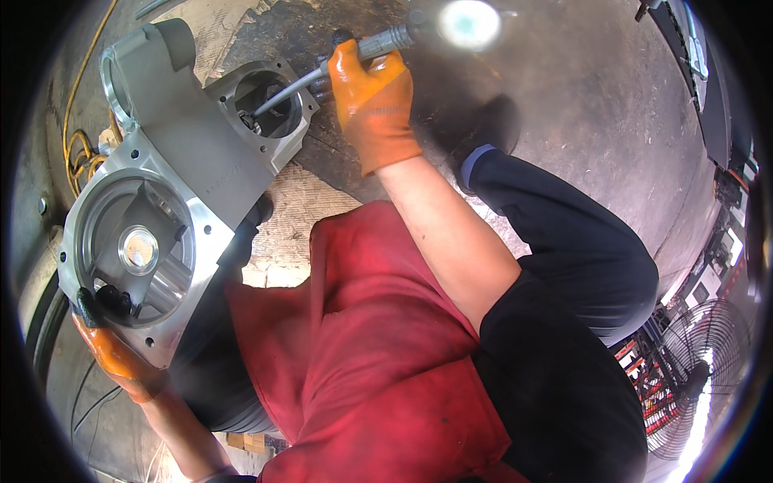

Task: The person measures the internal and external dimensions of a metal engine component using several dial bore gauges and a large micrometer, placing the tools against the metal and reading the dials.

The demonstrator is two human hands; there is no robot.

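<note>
A large grey metal casting (181, 121) lies at the left, with machined flanges and round openings. My left hand (121, 354), in an orange glove with dark fingertips, grips the near-left rim of its large round flange (197, 241). The fingers hook over the edge into the opening. My right hand (372, 101), in another orange glove, is closed round a long-shafted grey hand tool (294, 90). The tool's ribbed handle points up to the right. Its thin shaft slants down into the smaller flanged opening (304, 109), the tip near the inner wall. The exact kind of tool cannot be told.
Flattened cardboard (282, 221) lies on the stained floor (580, 105) under the casting. A yellow hose (80, 88) coils beyond it at the left. A wire-caged fan (696, 374) stands at the lower right. My bent knee (620, 266) is right of the casting.
</note>
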